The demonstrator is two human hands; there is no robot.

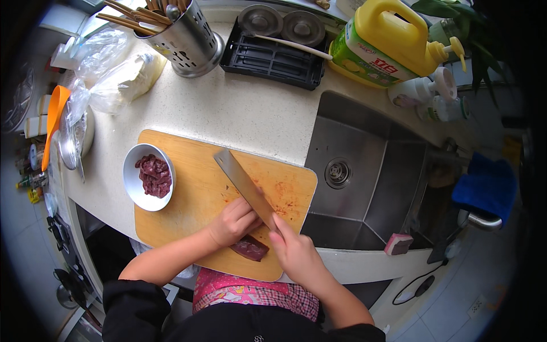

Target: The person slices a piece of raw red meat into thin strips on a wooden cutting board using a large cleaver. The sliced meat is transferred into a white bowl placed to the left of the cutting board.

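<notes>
My right hand (295, 254) grips a cleaver (244, 183) by its handle, with the broad blade slanting up and left over the wooden cutting board (194, 233). Close against the blade is my left hand (233, 221), its fingers curled and pressed down toward the board. The blade hides the fingertips and whatever is under them. A piece of dark red meat (250, 248) lies on the board between my two hands. At the board's left side stands a white bowl (132, 181) with cut slices of dark red meat (155, 175) in it. Reddish smears mark the board right of the blade.
A steel sink (347, 142) adjoins the board's right side, with a pink sponge (398, 244) on its near edge. Along the back stand a utensil holder (194, 45), a black rack (270, 60) and a yellow jug (387, 43). Plastic bags (119, 82) lie at the left.
</notes>
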